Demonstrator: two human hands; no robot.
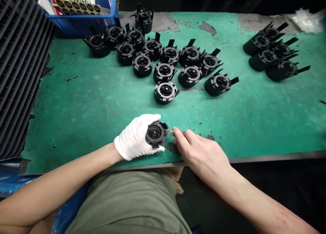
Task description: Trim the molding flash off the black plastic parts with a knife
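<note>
White glove on the left hand, fingers and thumb wrapped round one black round part, ribbed face up toward the camera. Right hand bare, fingers pinched on a thin metal tool, tweezers or blade, can't tell which; its tip is at the part's right rim. Main risk, my read: tip skids off the smooth plastic and scratches the face or pokes the gloved fingers, caused by pushing sideways with too much force. Second: glove fabric slips on the curved side, part twists or drops. Prying hard against a rim tab could snap it. Held part sits between the hands, over the middle of the near edge of the bench; left hand cups it from the left, right hand comes in from the right. Beyond both hands, a loose group of black parts stands toward the far edge, from left to middle; taller black cylinders lean near the far right corner. Blue bin with a sticker sheet at the far left corner. Ridged black tray along the left edge.
</note>
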